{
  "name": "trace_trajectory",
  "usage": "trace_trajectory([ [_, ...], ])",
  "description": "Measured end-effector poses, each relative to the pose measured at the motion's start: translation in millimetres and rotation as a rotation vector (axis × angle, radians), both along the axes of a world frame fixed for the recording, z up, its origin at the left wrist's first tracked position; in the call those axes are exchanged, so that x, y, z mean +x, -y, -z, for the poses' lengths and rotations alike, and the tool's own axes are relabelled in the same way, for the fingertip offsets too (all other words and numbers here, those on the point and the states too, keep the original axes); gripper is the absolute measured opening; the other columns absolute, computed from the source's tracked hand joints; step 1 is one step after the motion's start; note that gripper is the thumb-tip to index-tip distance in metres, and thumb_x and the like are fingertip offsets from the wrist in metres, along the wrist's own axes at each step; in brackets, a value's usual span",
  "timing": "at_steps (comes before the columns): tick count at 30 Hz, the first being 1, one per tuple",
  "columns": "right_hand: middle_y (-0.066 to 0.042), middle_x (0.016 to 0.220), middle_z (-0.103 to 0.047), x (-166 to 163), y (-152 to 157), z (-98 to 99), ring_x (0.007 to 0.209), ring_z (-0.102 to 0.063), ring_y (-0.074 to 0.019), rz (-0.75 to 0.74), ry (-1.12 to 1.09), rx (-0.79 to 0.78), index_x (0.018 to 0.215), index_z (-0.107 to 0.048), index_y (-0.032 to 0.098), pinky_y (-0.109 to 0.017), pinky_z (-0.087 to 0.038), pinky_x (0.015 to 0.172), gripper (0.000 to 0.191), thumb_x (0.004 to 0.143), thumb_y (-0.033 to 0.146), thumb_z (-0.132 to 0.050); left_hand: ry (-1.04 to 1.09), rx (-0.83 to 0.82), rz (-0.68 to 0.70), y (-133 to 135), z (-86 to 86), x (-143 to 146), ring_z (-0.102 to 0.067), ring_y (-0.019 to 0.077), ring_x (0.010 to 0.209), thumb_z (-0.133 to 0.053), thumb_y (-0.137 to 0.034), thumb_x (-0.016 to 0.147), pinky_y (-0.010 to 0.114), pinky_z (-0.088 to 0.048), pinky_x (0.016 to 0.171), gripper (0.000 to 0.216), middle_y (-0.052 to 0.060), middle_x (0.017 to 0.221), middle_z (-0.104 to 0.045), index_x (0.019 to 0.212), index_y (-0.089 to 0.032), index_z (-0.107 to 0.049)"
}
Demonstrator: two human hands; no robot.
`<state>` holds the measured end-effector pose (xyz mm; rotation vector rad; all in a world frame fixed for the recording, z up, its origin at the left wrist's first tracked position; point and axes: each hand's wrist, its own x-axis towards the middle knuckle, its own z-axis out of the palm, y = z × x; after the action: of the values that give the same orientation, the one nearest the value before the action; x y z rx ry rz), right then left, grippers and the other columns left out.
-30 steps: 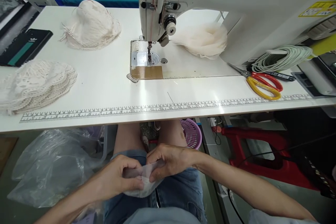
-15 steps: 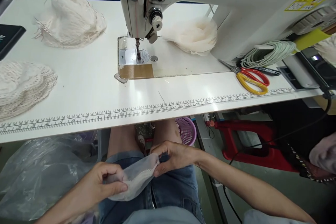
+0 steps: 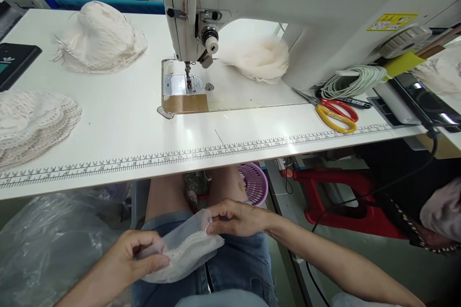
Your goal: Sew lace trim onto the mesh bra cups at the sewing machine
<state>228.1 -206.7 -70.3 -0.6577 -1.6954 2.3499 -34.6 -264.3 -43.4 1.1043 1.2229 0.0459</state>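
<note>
Sheer white fabric piece (image 3: 183, 254) with a scalloped lace edge, held low over the denim shorts (image 3: 241, 264), below the front edge of the surface (image 3: 126, 120). Left hand (image 3: 133, 256) — fingers (image 3: 158, 262) pinched on the near left corner. Right hand (image 3: 237, 218) — fingers (image 3: 213, 223) pinched on the upper right edge, with the piece drawn lightly taut between the two.

Judgement: edges are being matched by hand ahead of any stitching. Nothing lies under the presser foot (image 3: 188, 76) of the sewing machine (image 3: 252, 0).

The next move would call for both pinches held firm, so the layers do not slip as the piece is lifted onto the surface. Scissors (image 3: 336, 115) lie well off to the right, untouched.
</note>
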Motion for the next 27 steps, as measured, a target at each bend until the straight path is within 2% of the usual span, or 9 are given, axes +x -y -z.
trace_trajectory([
  [4,-0.001,0.076,-0.057,-6.7,1.0,-0.6,0.072,-0.053,-0.0114,-0.021,-0.008,0.010,0.088,-0.062,0.012,-0.020,-0.042,0.065,0.034,0.081,0.045,-0.060,-0.043,0.024,0.055,-8.0,-6.7,15.1,-0.034,0.0109,0.055,-0.059,-0.042,0.074,0.021,-0.024,0.051,0.030,-0.005,0.056,-0.039,0.061,-0.016,-0.057],
  [7,-0.001,0.079,-0.062,-17.9,1.1,1.3,0.074,-0.056,-0.0127,-0.026,-0.005,0.032,0.091,-0.065,0.013,-0.020,-0.043,0.066,0.036,0.073,0.044,-0.069,-0.075,0.056,0.102,-15.9,-9.8,26.7,-0.032,0.0096,0.052,-0.060,-0.036,0.072,0.020,-0.022,0.049,0.023,-0.007,0.053,-0.035,0.060,-0.016,-0.058],
  [10,-0.001,0.071,-0.061,-21.9,-2.2,1.0,0.067,-0.056,-0.0115,-0.042,0.030,0.106,0.083,-0.068,0.011,-0.019,-0.042,0.061,0.035,0.074,0.045,-0.068,-0.094,0.101,0.130,-20.5,-9.8,28.4,-0.034,0.0098,0.053,-0.060,-0.034,0.073,0.019,-0.023,0.049,0.022,-0.007,0.054,-0.036,0.062,-0.015,-0.059],
  [13,-0.002,0.074,-0.063,-16.9,-6.7,-2.2,0.067,-0.057,-0.0118,-0.048,0.038,0.106,0.084,-0.068,0.010,-0.019,-0.043,0.061,0.036,0.077,0.045,-0.065,-0.071,0.109,0.140,-20.3,-9.0,24.9,-0.042,0.0115,0.060,-0.061,-0.033,0.073,0.019,-0.029,0.054,0.020,-0.005,0.059,-0.044,0.064,-0.015,-0.061],
  [15,-0.003,0.077,-0.063,-14.9,-7.7,-3.6,0.069,-0.057,-0.0122,-0.072,0.054,0.100,0.088,-0.068,0.010,-0.019,-0.042,0.060,0.036,0.076,0.044,-0.066,-0.055,0.104,0.138,-19.4,-8.9,24.6,-0.045,0.0124,0.063,-0.061,-0.031,0.072,0.019,-0.031,0.056,0.017,-0.005,0.062,-0.048,0.065,-0.015,-0.062],
  [18,0.000,0.071,-0.061,-17.6,-6.3,-2.8,0.065,-0.054,-0.0107,-0.120,0.055,0.156,0.088,-0.068,0.010,-0.017,-0.039,0.056,0.036,0.074,0.044,-0.068,-0.033,0.105,0.133,-19.8,-9.9,27.1,-0.044,0.0119,0.059,-0.062,-0.030,0.072,0.019,-0.030,0.054,0.015,-0.005,0.059,-0.049,0.068,-0.015,-0.065],
  [23,-0.001,0.072,-0.061,-15.5,-6.9,-1.2,0.065,-0.054,-0.0109,-0.089,0.056,0.121,0.084,-0.068,0.010,-0.018,-0.040,0.057,0.036,0.078,0.044,-0.064,0.043,0.080,0.040,-21.5,-9.8,22.9,-0.052,0.0156,0.069,-0.064,-0.036,0.072,0.021,-0.036,0.062,0.019,-0.001,0.073,-0.060,0.076,-0.017,-0.066],
  [27,0.000,0.071,-0.059,-14.5,-5.5,0.0,0.064,-0.052,-0.0105,-0.084,0.090,0.126,0.082,-0.066,0.011,-0.018,-0.037,0.055,0.037,0.073,0.046,-0.068,-0.005,0.107,0.006,-20.1,-5.8,21.2,-0.051,0.0162,0.069,-0.066,-0.037,0.070,0.022,-0.035,0.063,0.021,-0.001,0.071,-0.058,0.077,-0.017,-0.065],
])
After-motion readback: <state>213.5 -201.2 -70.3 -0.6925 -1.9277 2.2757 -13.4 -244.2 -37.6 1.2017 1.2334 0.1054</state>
